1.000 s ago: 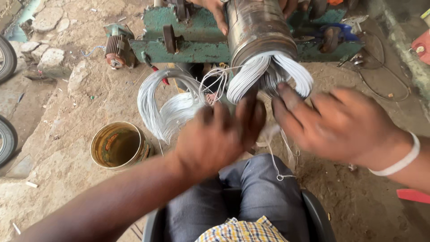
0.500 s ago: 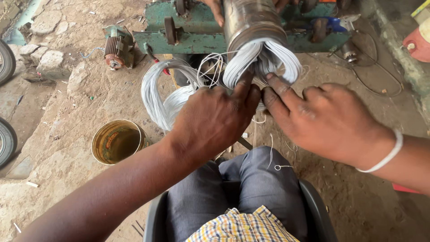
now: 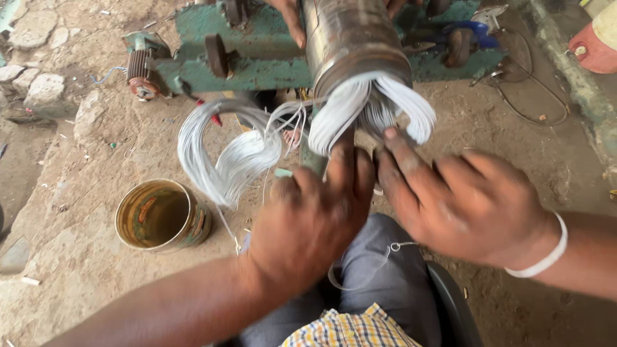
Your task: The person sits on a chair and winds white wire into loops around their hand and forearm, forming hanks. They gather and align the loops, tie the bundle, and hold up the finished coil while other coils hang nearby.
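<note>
Grey metal cylinder (image 3: 352,40) with bundles of pale silvery wire loops (image 3: 369,109) spilling from its near end. Long axis running away from the viewer, open end pointing back toward the lap, resting against the green metal machine frame (image 3: 257,58). Left hand (image 3: 308,218) palm down just below the cylinder's mouth, fingers (image 3: 350,164) extended and pressed into the wire. Right hand (image 3: 463,202) beside it, fingers spread, fingertips touching the loops. Another wire coil (image 3: 222,154) left of the cylinder, above a rusty open tin can (image 3: 160,215) on the dirt floor.
</note>
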The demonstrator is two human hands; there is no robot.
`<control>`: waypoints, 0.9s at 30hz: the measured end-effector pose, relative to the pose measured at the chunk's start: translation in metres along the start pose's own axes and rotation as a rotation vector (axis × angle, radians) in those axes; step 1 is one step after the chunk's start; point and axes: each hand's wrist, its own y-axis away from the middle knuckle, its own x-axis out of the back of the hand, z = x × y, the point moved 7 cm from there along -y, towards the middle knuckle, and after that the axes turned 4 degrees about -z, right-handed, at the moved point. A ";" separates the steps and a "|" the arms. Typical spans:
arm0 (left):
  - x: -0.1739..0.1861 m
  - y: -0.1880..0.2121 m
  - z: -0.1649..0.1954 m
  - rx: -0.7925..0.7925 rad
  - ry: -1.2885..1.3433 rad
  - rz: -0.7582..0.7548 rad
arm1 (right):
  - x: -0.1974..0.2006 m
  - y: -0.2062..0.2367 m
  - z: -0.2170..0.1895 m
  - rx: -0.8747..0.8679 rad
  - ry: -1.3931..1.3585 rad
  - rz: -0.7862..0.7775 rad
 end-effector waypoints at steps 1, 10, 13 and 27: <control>0.001 0.001 0.001 0.006 -0.010 0.017 | -0.002 -0.002 0.001 -0.004 -0.009 -0.010; -0.010 -0.010 -0.003 -0.015 0.010 0.076 | -0.025 0.013 0.014 -0.033 -0.067 0.037; 0.002 -0.008 -0.010 -0.079 0.043 0.181 | -0.025 0.009 0.011 -0.022 -0.105 -0.033; -0.022 -0.005 -0.012 -0.041 0.001 0.143 | -0.028 -0.004 0.000 -0.108 -0.003 0.092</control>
